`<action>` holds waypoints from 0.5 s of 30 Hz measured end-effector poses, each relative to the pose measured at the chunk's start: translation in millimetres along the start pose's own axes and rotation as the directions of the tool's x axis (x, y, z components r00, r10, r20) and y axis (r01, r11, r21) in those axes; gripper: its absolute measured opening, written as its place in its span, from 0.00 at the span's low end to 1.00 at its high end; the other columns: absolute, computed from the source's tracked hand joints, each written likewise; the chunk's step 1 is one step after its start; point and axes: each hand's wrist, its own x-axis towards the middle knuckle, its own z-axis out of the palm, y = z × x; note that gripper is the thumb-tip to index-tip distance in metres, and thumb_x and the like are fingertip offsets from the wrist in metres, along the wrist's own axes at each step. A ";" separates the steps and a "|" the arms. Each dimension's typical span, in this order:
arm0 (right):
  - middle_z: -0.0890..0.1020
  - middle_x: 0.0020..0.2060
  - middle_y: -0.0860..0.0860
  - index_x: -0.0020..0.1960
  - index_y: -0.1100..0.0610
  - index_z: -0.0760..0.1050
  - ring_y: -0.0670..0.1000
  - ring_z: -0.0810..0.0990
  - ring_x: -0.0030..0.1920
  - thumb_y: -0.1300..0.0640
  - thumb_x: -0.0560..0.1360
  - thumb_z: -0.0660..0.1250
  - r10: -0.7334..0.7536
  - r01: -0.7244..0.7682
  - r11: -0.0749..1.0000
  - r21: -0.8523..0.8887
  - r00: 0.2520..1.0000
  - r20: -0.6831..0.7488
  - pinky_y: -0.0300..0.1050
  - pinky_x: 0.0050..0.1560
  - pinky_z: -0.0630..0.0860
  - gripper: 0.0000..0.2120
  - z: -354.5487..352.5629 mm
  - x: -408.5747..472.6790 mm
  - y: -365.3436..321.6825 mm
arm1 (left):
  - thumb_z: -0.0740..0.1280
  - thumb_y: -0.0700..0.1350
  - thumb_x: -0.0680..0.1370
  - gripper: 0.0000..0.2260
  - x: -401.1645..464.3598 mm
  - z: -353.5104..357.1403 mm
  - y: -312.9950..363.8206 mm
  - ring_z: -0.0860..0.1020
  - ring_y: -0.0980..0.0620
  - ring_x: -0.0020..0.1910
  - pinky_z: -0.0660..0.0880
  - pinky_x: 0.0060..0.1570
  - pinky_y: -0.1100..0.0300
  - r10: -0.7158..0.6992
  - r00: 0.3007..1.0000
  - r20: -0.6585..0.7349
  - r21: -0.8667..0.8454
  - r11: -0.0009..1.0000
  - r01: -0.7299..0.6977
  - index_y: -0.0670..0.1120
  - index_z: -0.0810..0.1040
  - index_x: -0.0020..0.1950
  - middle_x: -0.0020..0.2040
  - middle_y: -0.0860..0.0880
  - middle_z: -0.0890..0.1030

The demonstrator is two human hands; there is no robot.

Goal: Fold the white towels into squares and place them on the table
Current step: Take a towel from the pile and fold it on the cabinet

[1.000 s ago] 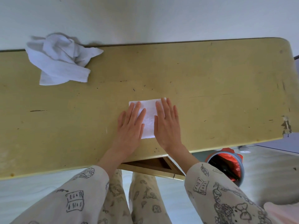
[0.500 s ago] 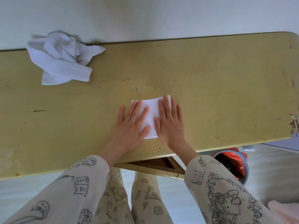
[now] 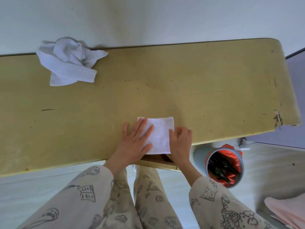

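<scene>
Nearest to the person were two sleeves and trousers of cream cloth printed with small grey drawings. Beside the person's right leg, on the pale floor, stood a round grey bin with a red plastic bag (image 3: pixel 224 166) inside it.

Above the knees began the near edge of the long yellow wooden counter (image 3: pixel 198 90), scratched in many places and chipped at its right corner. At this near edge lay the small white towel folded into a square (image 3: pixel 160 133), flat on the counter, with its lower border almost at the counter's edge.

The left hand (image 3: pixel 134 142) rested flat on the left part of the folded towel. Its fingers (image 3: pixel 141 128) were straight and spread apart, some lying on the white cloth and the outer ones on the bare wood next to it. The right hand (image 3: pixel 180 142) was at the right border of the towel. Its fingers (image 3: pixel 179 132) were bent and close together, and their tips touched the cloth's right edge; I could not tell if they pinched the edge or only pressed on it.

Far from the hands, at the back left of the counter and against the pale wall, lay a second white towel, crumpled in a loose heap (image 3: pixel 69 61), well apart from the folded one.
</scene>
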 end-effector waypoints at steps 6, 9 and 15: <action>0.70 0.55 0.55 0.60 0.62 0.68 0.55 0.69 0.56 0.53 0.76 0.64 0.075 -0.073 0.996 -0.041 0.996 0.045 0.46 0.57 0.67 0.18 -1.4 -1.4 0.6 | 0.51 0.59 0.76 0.28 -13.8 2.0 16.5 0.56 0.46 0.74 0.54 0.64 0.35 0.066 0.997 0.031 -0.007 0.998 -0.066 0.50 0.59 0.74 0.75 0.43 0.56; 0.73 0.56 0.56 0.61 0.63 0.67 0.56 0.71 0.57 0.53 0.76 0.64 0.111 -0.108 0.993 -0.054 0.992 0.056 0.47 0.57 0.69 0.18 -3.7 4.3 -4.0 | 0.51 0.59 0.76 0.27 -14.5 1.2 19.1 0.56 0.47 0.74 0.57 0.63 0.35 0.050 0.997 0.051 -0.017 0.999 -0.049 0.50 0.59 0.74 0.75 0.43 0.56; 0.76 0.54 0.56 0.59 0.64 0.69 0.57 0.74 0.55 0.53 0.75 0.65 0.260 -0.254 0.966 -0.054 0.952 0.162 0.51 0.55 0.73 0.19 -5.2 16.6 -12.9 | 0.51 0.57 0.76 0.26 -13.6 -3.2 19.5 0.57 0.47 0.73 0.62 0.62 0.34 0.044 0.999 0.031 -0.031 0.999 -0.043 0.50 0.60 0.73 0.74 0.44 0.57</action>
